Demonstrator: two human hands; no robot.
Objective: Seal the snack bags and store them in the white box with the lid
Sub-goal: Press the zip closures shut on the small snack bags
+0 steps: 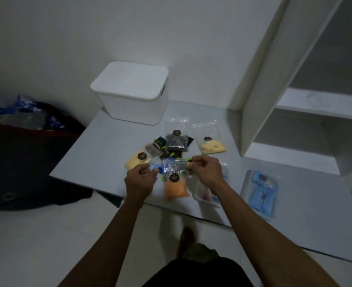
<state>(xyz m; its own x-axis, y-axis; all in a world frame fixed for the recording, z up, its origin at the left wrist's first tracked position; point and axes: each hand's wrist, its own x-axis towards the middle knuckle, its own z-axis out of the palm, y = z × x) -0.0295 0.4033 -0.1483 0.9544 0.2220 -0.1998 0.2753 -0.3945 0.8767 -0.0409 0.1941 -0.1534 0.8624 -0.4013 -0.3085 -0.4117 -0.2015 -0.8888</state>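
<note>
Sealing is the step, I judge; my left hand (pixel 140 176) and right hand (pixel 206 170) each pinch a top corner of the orange snack bag (pixel 175 184) above the table (pixel 84 156); next, press the strip along; white box (pixel 132 100) behind, lidded.

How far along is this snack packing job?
Early, it seems. Nothing looks stored: the white box has its lid on. In hand: both hands, left and right, pinch the top of the orange snack bag. Left: several other bags, such as the yellow one, lie on the table.
</note>
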